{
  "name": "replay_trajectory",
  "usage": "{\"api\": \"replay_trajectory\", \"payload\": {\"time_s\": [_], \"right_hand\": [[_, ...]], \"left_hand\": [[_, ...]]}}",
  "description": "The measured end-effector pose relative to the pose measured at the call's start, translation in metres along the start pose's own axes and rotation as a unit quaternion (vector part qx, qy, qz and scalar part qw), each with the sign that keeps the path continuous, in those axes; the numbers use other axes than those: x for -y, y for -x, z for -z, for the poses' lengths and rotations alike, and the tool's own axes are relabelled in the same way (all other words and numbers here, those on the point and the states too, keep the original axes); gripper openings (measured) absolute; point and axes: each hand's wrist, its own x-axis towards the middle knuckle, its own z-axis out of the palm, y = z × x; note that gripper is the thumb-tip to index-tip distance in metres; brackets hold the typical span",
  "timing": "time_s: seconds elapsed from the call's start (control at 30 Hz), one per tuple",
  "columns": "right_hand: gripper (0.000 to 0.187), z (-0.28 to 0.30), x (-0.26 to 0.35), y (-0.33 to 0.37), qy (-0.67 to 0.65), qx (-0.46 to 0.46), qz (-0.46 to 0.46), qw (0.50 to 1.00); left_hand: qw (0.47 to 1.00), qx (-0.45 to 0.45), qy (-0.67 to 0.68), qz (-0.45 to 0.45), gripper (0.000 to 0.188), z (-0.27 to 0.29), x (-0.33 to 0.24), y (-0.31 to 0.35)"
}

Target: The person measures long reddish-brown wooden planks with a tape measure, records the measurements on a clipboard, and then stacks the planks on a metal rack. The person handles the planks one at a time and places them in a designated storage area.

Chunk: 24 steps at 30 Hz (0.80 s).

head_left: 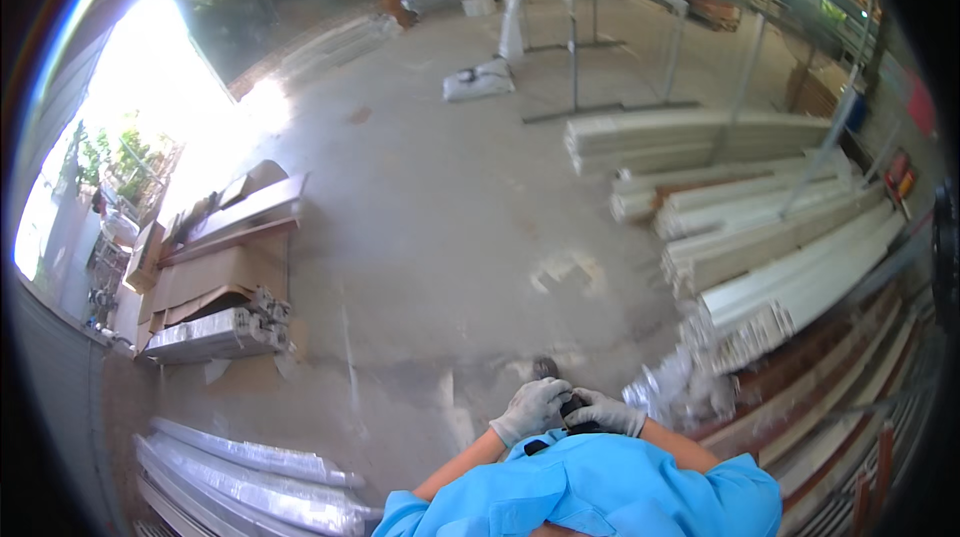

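Both my hands wear pale grey work gloves and meet close in front of my blue shirt. My left hand (533, 411) has its fingers curled toward a small dark object (572, 405). From the other side, my right hand (607, 414) closes in on the same black object. Gloves and shirt hide most of it, so its kind cannot be made out. Just beyond my left hand a dark rounded shape (545, 368), perhaps a shoe tip, shows against the concrete floor (430, 227).
Bundles of long white profiles (740, 207) lie on the right, with brown lengths (800, 387) nearer me. Plastic-wrapped bars (250, 482) are at the lower left. Cardboard (215, 282) and panels sit farther left. A metal stand (573, 57) bears long pieces at the back.
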Motion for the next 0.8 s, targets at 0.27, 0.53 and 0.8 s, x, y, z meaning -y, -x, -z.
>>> {"api": "replay_trajectory", "payload": {"time_s": [0.27,0.53,0.8], "right_hand": [[0.078,0.002,0.263,-0.220,0.271,0.124,0.008,0.954],[0.074,-0.034,0.446,-0.482,0.433,0.140,-0.010,0.890],[0.067,-0.006,0.603,-0.648,0.413,0.042,0.010,0.910]], "left_hand": [[0.991,-0.099,0.013,0.089,0.033,0.237,0.086,-0.096],[0.938,-0.290,-0.112,0.150,0.025,0.452,0.264,-0.174],[0.902,-0.330,-0.247,0.132,0.027,0.714,0.427,-0.288]]}}
